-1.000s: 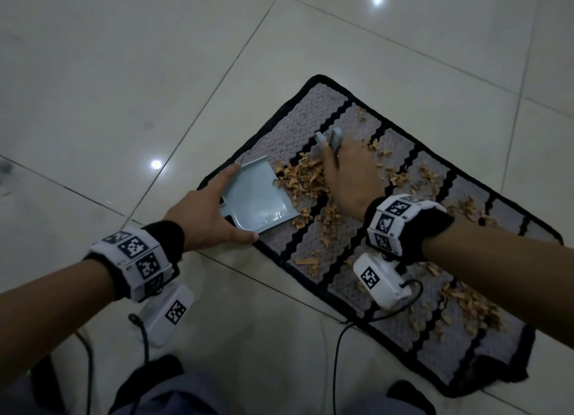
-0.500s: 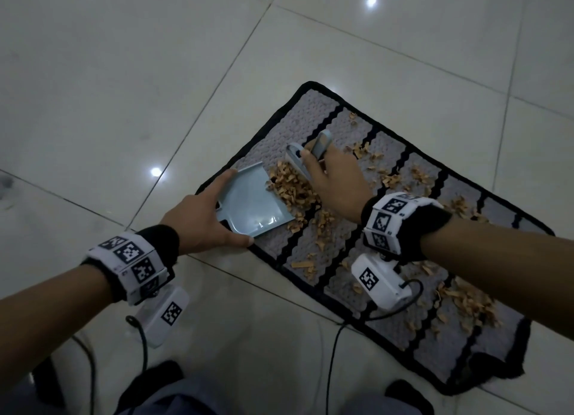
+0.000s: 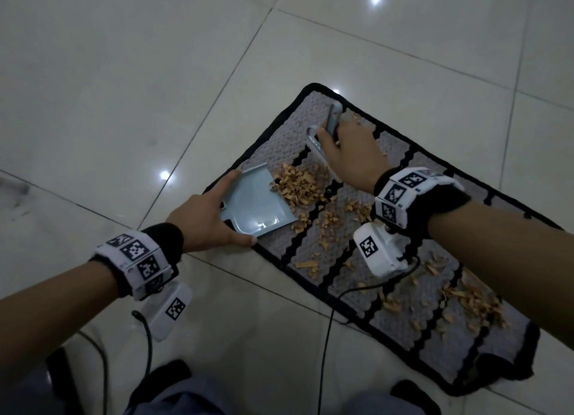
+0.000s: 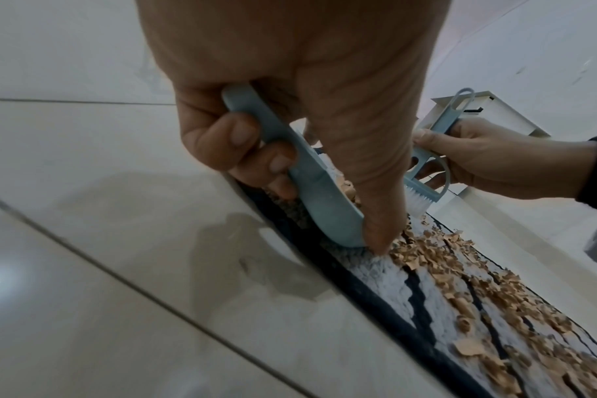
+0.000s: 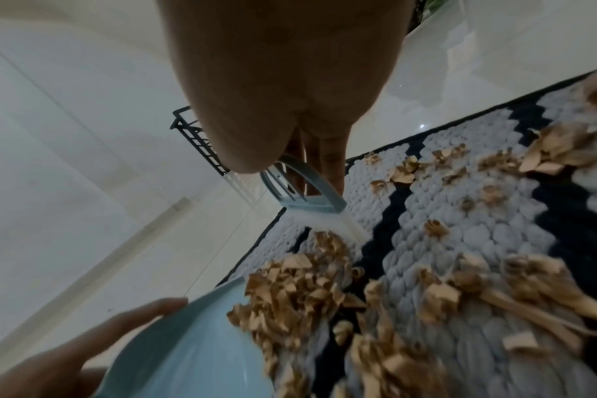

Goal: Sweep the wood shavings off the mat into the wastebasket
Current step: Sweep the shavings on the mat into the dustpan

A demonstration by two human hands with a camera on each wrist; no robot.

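A grey mat [image 3: 389, 149] with black zigzag stripes lies on the tiled floor, strewn with tan wood shavings [image 3: 298, 186]. My left hand [image 3: 205, 219] grips the handle of a pale blue dustpan [image 3: 257, 206], with its lip on the mat's near-left edge. A dense heap of shavings [image 5: 300, 290] sits right at that lip. My right hand [image 3: 332, 138] grips a pale blue brush [image 3: 331, 118] just beyond the heap. The brush [image 5: 304, 188] points its white bristles down at the mat. More shavings [image 3: 472, 302] lie scattered at the mat's right end.
A black wire basket [image 5: 201, 142] stands on the floor beyond the mat's far corner. A white box-like object [image 4: 478, 113] shows behind the brush. Wrist camera cables [image 3: 329, 321] trail across the floor near my knees. Glossy tiles [image 3: 124, 73] surround the mat.
The brush swept shavings left toward the dustpan, packing the heap tighter at its lip. My right hand now sits nearer the mat's far-left corner. The dustpan has hardly moved.
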